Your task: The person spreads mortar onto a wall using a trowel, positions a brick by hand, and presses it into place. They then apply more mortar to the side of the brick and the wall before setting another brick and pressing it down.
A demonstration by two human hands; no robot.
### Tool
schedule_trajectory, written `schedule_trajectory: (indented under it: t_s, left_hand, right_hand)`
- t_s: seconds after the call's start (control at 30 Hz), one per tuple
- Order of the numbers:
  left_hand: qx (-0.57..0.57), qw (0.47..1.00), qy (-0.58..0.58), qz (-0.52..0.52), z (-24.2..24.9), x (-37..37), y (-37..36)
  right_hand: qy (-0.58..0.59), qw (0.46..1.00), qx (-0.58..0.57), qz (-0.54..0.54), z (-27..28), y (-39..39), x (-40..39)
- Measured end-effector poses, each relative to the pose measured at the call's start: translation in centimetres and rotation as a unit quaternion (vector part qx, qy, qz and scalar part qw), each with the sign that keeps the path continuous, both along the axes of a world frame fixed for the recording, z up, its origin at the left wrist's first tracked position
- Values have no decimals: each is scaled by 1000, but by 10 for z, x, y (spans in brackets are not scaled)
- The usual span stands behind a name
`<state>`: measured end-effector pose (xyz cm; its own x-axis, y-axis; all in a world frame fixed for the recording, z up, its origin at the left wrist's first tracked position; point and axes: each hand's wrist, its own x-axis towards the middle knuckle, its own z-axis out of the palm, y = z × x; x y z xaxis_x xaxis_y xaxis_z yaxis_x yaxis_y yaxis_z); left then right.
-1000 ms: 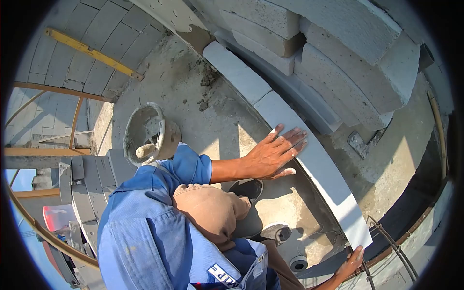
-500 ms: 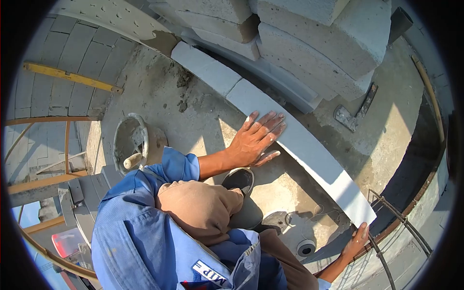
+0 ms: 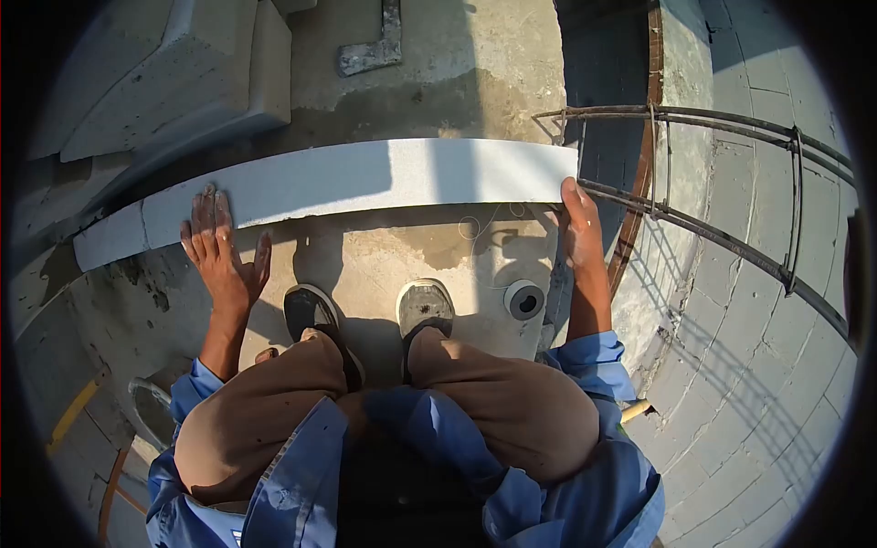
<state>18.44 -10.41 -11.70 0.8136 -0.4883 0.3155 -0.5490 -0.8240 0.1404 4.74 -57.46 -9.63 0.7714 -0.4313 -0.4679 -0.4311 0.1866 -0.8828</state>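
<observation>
A long row of white blocks [image 3: 338, 178] runs across the view, with a joint near its left end. My left hand [image 3: 217, 247] lies on the near edge of the row, just right of that joint, fingers stretched out and dusty with white powder. At the right end of the row, my right hand [image 3: 583, 224] touches the near corner with its fingertips. Its fingers are partly hidden under the block's end, so its hold cannot be made out.
Large blocks [image 3: 196, 78] are stacked at the upper left. An L-shaped metal tool [image 3: 370, 57] lies beyond the row. Rebar [image 3: 713, 233] juts in beside a dark gap at the right. A round roll [image 3: 524, 300] and a bucket [image 3: 153, 409] are nearer.
The view has turned and shifted toward the right end of the row. My left hand still rests on the blocks, and my right hand remains at the end corner.
</observation>
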Motion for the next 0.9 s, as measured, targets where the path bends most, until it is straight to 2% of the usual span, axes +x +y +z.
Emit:
schedule_trajectory:
  t_s: [0.1, 0.3, 0.37, 0.47, 0.53, 0.6, 0.67, 0.73, 0.9]
  left_hand:
    - [2, 1000, -4, 10, -1, -1, 1]
    - [0, 1000, 11, 5, 8, -2, 5]
    - [40, 997, 67, -7, 20, 4, 19]
    - [75, 996, 45, 0, 35, 31, 54]
    - [89, 995, 43, -3, 49, 52, 72]
    - [172, 981, 85, 22, 59, 69, 89]
    - [186, 977, 100, 12, 59, 82, 107]
    - [187, 978, 92, -20, 52, 93, 119]
    - [208, 972, 105, -28, 52, 104, 126]
  right_hand:
    - [2, 999, 36, 15, -14, -10, -6]
    - [12, 999, 39, 28, -30, -15, -9]
    - [11, 996, 68, 64, -29, -19, -8]
    - [3, 997, 72, 33, -34, -14, -9]
    - [-28, 992, 122, 1, -37, -12, -11]
    - [-27, 990, 137, 0, -40, -15, -14]
    - [-24, 988, 154, -3, -43, -16, -16]
    - [-35, 993, 114, 15, -44, -15, -14]
    - [-58, 989, 139, -1, -45, -8, -11]
